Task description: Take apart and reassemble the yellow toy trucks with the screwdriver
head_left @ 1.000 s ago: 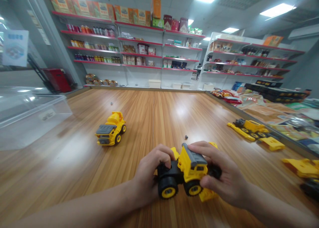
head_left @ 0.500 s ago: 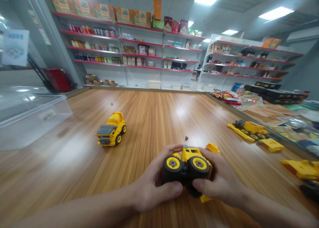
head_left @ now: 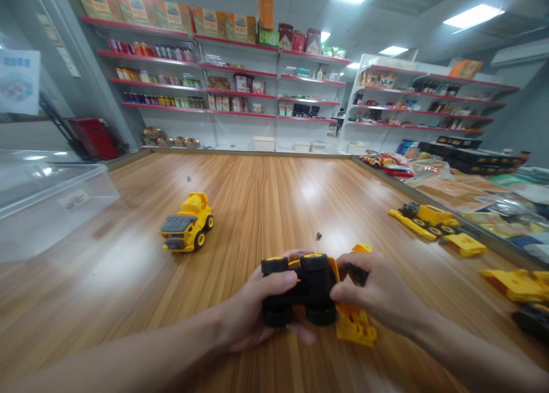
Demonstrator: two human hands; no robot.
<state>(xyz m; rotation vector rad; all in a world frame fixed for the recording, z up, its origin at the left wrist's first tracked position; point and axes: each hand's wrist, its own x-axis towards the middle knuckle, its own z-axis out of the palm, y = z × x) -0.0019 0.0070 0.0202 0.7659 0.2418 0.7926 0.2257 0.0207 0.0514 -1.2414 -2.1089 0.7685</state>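
Note:
My left hand (head_left: 257, 296) grips a yellow toy truck (head_left: 315, 290) with black wheels, its thumb across the dark underside, which is turned up toward me. My right hand (head_left: 373, 284) is closed at the truck's right end, thumb and forefinger at its edge. Something dark shows between those fingers, too hidden to name. Below the right hand lies a yellow plastic piece (head_left: 355, 327), partly covered by hand and truck. Another yellow piece (head_left: 362, 248) pokes out beyond the right knuckles. A small grey part (head_left: 318, 235) rests on the wood just past the hands.
A yellow toy mixer truck (head_left: 186, 224) stands to the left. On the right lie yellow and black toy vehicle parts (head_left: 433, 218) and more yellow pieces (head_left: 514, 284). A clear plastic bin (head_left: 55, 210) sits at the left edge. Packaged goods (head_left: 454, 181) border the wooden table (head_left: 231, 210).
The toy truck has been rolled in the hands, so its wheel faces now point up and the underside shows. My right hand has shifted to the truck's end, uncovering the yellow piece below.

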